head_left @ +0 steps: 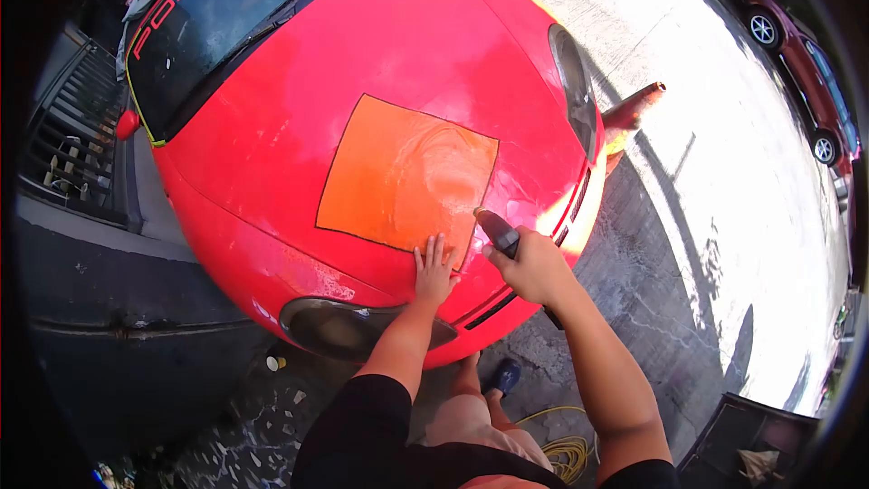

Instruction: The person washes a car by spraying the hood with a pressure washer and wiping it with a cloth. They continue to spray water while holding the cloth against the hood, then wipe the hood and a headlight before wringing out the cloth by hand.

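An orange cloth (pixel 389 172) with a dark border lies spread on the red hood (pixel 425 45) of a car. Its surface looks wet and rippled toward the right. My left hand (pixel 436 273) rests with fingers stretched out on the cloth's near edge, pressing it against the hood. In my right hand (pixel 536 269) is a dark spray gun (pixel 499 234) with a brass-coloured tip. The tip points at the lower right part of the cloth, close above it. My fingers wrap round the grip, so most of it is hidden.
The windshield (pixel 244 9) is at the upper left, near a metal gate (pixel 77 127). A traffic cone (pixel 634 113) stands by the front bumper. A coiled yellow hose (pixel 568 459) lies by my feet. Beyond the sunlit pavement is a parked dark red car (pixel 801 72).
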Action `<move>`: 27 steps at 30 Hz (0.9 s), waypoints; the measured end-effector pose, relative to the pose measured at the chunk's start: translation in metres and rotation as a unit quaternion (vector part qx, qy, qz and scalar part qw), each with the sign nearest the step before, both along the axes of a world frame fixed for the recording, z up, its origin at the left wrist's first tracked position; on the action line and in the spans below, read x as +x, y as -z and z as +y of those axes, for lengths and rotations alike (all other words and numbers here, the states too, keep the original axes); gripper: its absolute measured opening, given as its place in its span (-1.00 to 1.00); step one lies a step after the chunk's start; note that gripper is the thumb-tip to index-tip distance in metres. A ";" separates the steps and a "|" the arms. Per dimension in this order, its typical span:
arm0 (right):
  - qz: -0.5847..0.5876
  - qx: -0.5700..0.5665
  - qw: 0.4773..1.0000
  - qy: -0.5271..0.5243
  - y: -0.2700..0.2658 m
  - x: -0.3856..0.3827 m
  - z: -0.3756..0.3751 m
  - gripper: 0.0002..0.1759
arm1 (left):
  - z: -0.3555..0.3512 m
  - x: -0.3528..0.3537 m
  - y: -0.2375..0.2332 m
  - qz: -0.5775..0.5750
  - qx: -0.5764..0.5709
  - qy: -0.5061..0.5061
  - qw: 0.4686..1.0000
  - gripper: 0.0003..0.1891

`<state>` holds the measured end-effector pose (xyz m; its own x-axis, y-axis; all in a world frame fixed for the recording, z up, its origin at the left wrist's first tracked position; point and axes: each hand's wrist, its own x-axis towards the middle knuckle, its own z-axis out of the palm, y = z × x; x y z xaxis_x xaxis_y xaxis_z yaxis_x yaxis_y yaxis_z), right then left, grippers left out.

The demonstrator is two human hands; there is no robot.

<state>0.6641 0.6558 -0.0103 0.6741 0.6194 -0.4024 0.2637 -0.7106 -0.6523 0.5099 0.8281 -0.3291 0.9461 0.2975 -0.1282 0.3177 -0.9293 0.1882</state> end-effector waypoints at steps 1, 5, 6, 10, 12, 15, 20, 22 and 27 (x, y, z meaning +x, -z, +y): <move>0.012 -0.003 1.000 0.012 0.005 -0.003 -0.011 -0.34 | 0.001 0.002 0.007 -0.003 0.027 0.000 1.000 -0.29; 0.045 0.034 0.996 0.066 0.055 -0.032 -0.079 -0.38 | 0.017 0.023 0.019 -0.067 0.014 -0.044 0.997 -0.67; 0.045 0.018 0.997 0.064 0.071 -0.042 -0.100 -0.39 | 0.022 0.032 0.012 -0.097 -0.021 -0.066 0.993 -0.74; 0.061 -0.015 0.989 0.136 0.101 -0.093 -0.164 -0.40 | 0.042 0.072 -0.018 -0.213 -0.258 -0.252 0.908 -0.69; 0.082 -0.010 0.980 0.182 0.110 -0.116 -0.186 -0.40 | 0.054 0.096 -0.051 -0.240 -0.264 -0.237 0.903 -0.65; 0.109 -0.029 0.973 0.199 0.114 -0.141 -0.200 -0.40 | 0.072 0.131 -0.112 -0.207 -0.308 -0.208 0.905 -0.61; 0.111 0.005 0.970 0.215 0.131 -0.168 -0.207 -0.40 | 0.072 0.200 -0.188 -0.245 -0.560 -0.208 0.764 -0.56; 0.129 0.025 0.964 0.232 0.125 -0.170 -0.203 -0.41 | 0.060 0.216 -0.244 -0.262 -0.657 -0.227 0.669 -0.53; 0.131 0.017 0.962 0.240 0.106 -0.161 -0.199 -0.43 | 0.065 0.260 -0.349 -0.269 -0.789 -0.204 0.514 -0.47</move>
